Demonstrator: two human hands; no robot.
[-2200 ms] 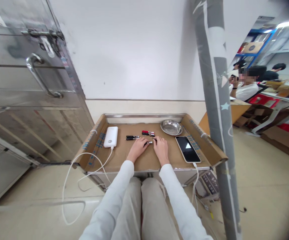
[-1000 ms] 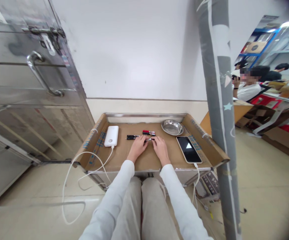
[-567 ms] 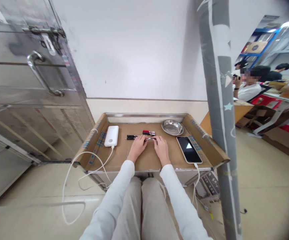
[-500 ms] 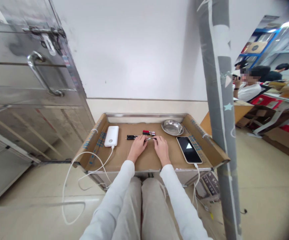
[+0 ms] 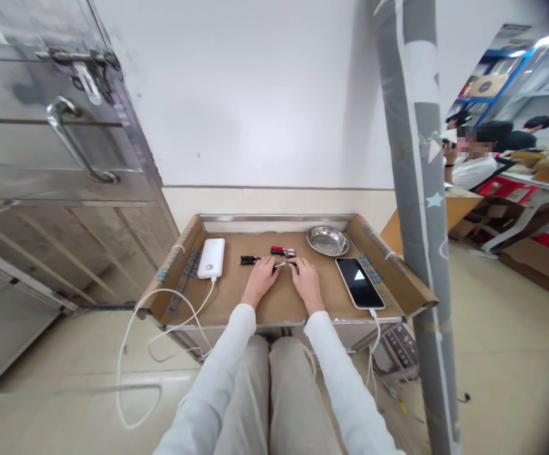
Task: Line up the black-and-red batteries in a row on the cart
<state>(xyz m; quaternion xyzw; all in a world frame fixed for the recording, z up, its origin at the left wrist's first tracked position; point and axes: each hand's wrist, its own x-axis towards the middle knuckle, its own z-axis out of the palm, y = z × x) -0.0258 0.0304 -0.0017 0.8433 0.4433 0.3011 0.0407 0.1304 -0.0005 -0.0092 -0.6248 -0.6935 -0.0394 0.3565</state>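
Observation:
My left hand is closed, thumb and fingers pinching a slim dark piece with a silvery end. Facing it, my right hand pinches a small dark piece; its tip meets or nearly meets the silvery end, and I cannot tell if they are joined. Just beyond the fingers lie short red and black pen-like pieces with silver ends. More black pen-like pieces rest left of my left fingertips, partly hidden by that hand.
A white power bank with a cable lies on the left of the cardboard-covered table. At right are a steel bowl and a cabled phone. A wrapped grey pole stands beside the table. Other people sit far right.
The fingertips of both hands have shifted very slightly around the small pieces between them. The other things on the table stay in place.

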